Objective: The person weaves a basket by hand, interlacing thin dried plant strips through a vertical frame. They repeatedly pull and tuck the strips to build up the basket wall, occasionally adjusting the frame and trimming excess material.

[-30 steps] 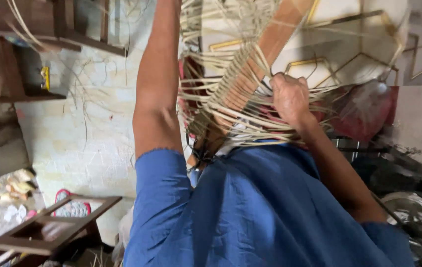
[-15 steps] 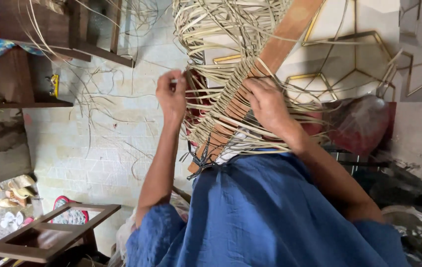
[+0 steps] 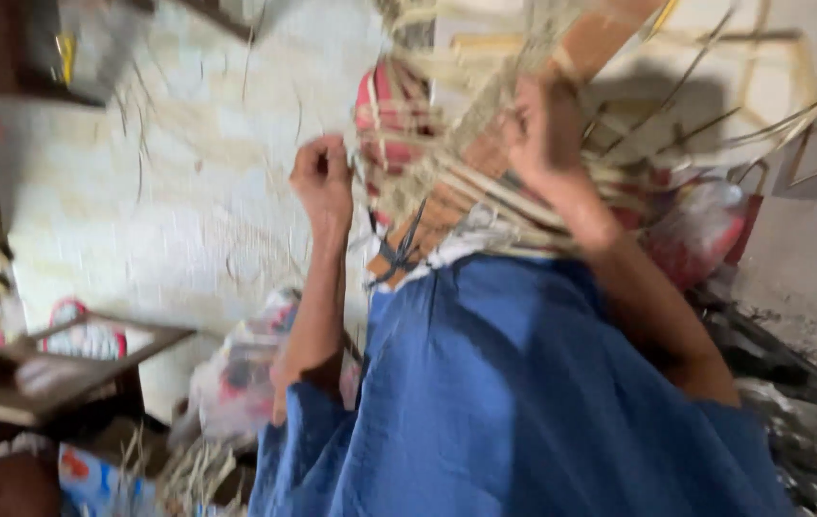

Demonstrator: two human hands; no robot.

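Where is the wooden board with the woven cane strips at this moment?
In the head view, the wooden board slants across the upper middle, wrapped in woven cane strips, between the left hand and the right hand, above the blue garment.

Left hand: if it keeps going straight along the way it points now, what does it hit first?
Likely the woven cane strips: the left hand is closed right at their edge. The frame is blurred, so depth is uncertain.

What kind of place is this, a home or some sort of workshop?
Probably a small home weaving workshop, though the picture is blurred. Both hands, left hand and right hand, work a half-woven cane piece on a wooden frame; loose cane strips litter the floor, and a small wooden table stands nearby.
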